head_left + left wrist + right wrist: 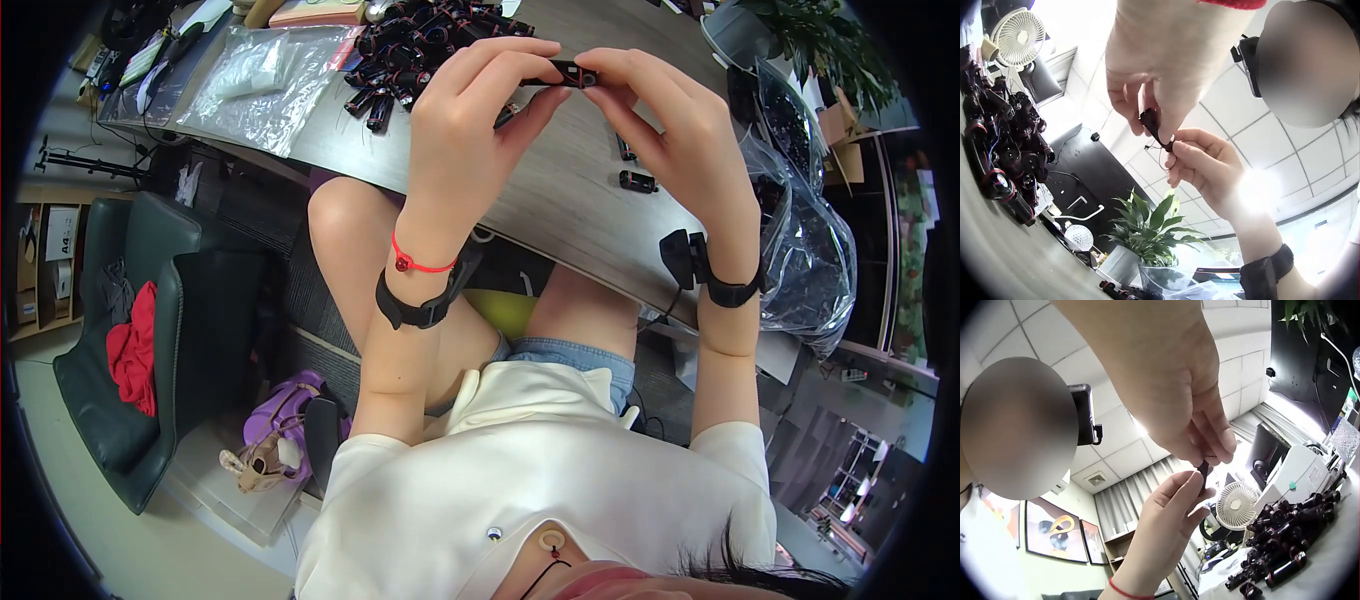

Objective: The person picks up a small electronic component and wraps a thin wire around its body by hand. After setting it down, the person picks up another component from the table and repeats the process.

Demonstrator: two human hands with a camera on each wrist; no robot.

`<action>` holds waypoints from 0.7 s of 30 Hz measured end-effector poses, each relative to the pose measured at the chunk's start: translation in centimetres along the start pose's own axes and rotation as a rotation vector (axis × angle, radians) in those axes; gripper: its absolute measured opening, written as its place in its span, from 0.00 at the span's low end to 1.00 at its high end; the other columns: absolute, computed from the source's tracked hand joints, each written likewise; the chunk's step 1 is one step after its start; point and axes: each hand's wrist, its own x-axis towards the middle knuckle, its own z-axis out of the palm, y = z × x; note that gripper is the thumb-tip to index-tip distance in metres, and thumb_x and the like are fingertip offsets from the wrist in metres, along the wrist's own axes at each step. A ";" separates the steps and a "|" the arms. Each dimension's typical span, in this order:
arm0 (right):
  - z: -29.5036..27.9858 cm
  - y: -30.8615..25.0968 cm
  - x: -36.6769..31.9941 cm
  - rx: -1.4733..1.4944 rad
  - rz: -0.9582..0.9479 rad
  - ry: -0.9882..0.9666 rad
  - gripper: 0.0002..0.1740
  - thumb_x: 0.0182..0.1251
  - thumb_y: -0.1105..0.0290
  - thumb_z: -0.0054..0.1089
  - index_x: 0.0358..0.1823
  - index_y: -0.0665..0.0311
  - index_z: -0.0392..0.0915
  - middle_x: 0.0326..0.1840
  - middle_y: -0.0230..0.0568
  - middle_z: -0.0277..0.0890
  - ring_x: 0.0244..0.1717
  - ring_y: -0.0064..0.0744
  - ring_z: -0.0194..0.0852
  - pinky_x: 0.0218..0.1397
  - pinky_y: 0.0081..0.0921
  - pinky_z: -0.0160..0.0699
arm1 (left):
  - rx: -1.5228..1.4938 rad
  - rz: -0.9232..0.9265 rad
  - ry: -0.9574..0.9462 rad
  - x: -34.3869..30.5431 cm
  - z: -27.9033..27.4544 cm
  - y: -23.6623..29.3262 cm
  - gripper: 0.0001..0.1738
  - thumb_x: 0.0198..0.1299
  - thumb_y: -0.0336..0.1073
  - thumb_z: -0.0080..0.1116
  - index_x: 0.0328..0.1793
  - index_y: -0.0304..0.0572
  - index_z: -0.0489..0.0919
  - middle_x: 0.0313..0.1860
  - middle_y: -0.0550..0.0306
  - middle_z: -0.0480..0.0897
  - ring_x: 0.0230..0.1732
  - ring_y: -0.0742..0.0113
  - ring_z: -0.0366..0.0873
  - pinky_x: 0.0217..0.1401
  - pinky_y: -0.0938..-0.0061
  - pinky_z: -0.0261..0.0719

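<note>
Both hands meet over the table, at a small black cylindrical part [573,73] with thin wires. The left hand [470,125], red cord at its wrist, pinches one end of the part between thumb and fingers. At the other end, the right hand [685,115] pinches with thumb and index finger. Seen in the left wrist view, the black part [1155,128] slants down towards the right fingertips, and a fine wire loops below it. The fingers hide most of the part in the right wrist view. Behind the left hand lies a heap of black cylinders [395,60] with red rings.
A few more black cylinders [637,181] lie on the grey table [560,190] below the right hand. A clear plastic bag [265,85] is at the table's left, and a large clear bag [800,250] hangs at its right. A potted plant [1147,228] stands beyond.
</note>
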 end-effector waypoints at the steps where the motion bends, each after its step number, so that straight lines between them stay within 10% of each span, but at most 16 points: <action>1: 0.2 0.1 0.0 -0.016 -0.002 -0.007 0.16 0.60 0.80 0.62 0.51 0.66 0.78 0.40 0.40 0.80 0.37 0.30 0.82 0.40 0.23 0.79 | -0.024 -0.039 -0.017 0.0 0.1 0.0 0.08 0.52 0.26 0.67 0.38 0.37 0.80 0.44 0.60 0.85 0.34 0.68 0.80 0.35 0.79 0.76; 13: 0.4 0.1 0.2 0.094 0.047 -0.018 0.13 0.58 0.83 0.61 0.46 0.68 0.77 0.36 0.41 0.77 0.36 0.33 0.79 0.41 0.22 0.77 | -0.210 -0.321 -0.090 -0.5 0.0 0.4 0.07 0.61 0.23 0.52 0.44 0.33 0.69 0.40 0.51 0.79 0.37 0.53 0.70 0.43 0.63 0.70; 21: 1.0 -0.7 0.6 0.085 0.102 0.043 0.09 0.56 0.83 0.61 0.39 0.70 0.76 0.35 0.38 0.76 0.36 0.29 0.78 0.41 0.19 0.76 | 0.067 -0.053 -0.063 -0.7 0.3 -0.5 0.05 0.66 0.24 0.48 0.46 0.33 0.67 0.44 0.50 0.79 0.34 0.56 0.72 0.41 0.67 0.72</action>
